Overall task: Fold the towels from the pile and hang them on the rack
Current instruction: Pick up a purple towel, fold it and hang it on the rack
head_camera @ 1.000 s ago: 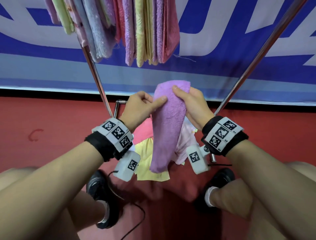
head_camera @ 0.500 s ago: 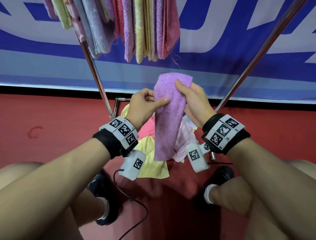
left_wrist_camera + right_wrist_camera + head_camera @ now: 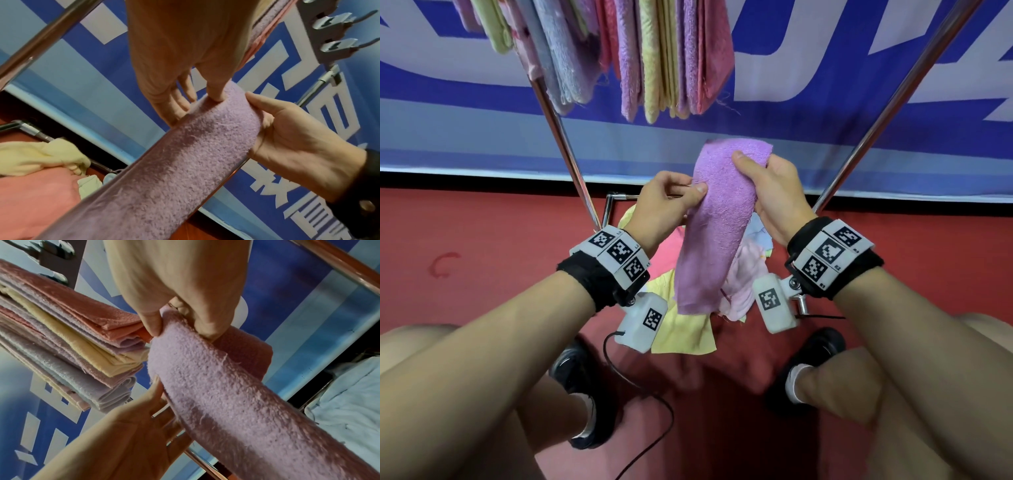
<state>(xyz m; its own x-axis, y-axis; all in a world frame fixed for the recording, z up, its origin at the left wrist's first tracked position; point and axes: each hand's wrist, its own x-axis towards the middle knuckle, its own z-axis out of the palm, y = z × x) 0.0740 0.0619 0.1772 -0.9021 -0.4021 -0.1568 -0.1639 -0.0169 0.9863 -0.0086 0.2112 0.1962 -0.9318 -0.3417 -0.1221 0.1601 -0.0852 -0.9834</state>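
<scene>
Both hands have risen slightly, lifting the folded purple towel nearer the hung towels. Right hand clamps its top fold between thumb and fingers; left hand pinches its left edge. Towel pile lies on the floor below.

The head view is bright and evenly lit, colours saturated, with a soft shadow pooling on the red floor between the person's legs. Its wide lens bends the metal rack poles outward and stretches the forearms at the lower corners. A pale glare line runs along each pole. Both wrist views are dimmer and cooler in tone; the near palm of the left hand and of the right hand is soft and out of focus, and the purple towel smears at the frame edge.
</scene>
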